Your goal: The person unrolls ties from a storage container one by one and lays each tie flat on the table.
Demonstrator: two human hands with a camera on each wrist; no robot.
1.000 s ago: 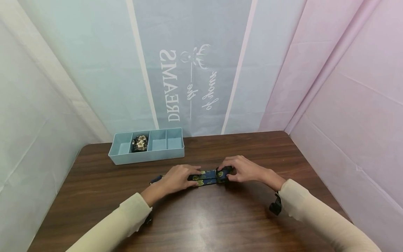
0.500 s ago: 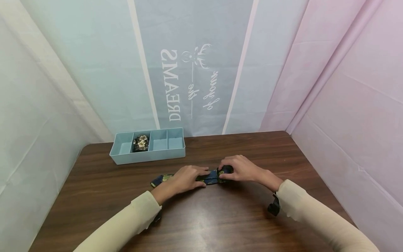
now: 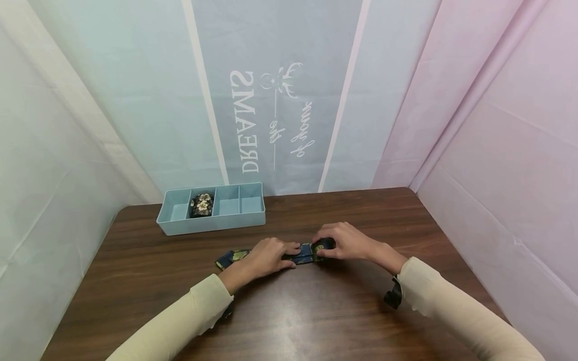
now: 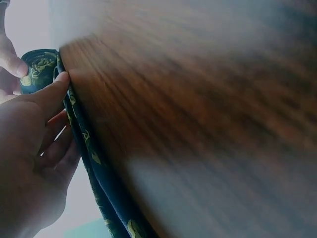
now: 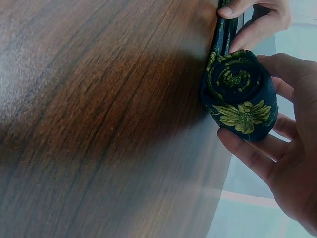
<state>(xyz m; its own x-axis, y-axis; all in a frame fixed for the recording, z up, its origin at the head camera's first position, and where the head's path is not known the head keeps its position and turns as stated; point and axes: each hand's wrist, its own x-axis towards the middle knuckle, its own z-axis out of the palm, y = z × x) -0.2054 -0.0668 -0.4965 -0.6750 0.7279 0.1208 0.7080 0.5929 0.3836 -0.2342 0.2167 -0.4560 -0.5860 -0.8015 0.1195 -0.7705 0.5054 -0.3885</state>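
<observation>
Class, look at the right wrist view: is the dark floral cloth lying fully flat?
No, one end of the cloth is wound into a roll, held by the right hand.

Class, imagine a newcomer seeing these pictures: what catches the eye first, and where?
Probably the yellow-flowered dark cloth strip on the brown table, its coiled end in the right hand, the left hand also touching it. Behind it, a pale blue tray holds a flowered roll, second compartment from the left. White lettering marks the backdrop.

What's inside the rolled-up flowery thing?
At its end, the roll shows dark, yellow-flowered cloth winding inward. Anything deeper is covered by its layers and can't be seen.
</observation>
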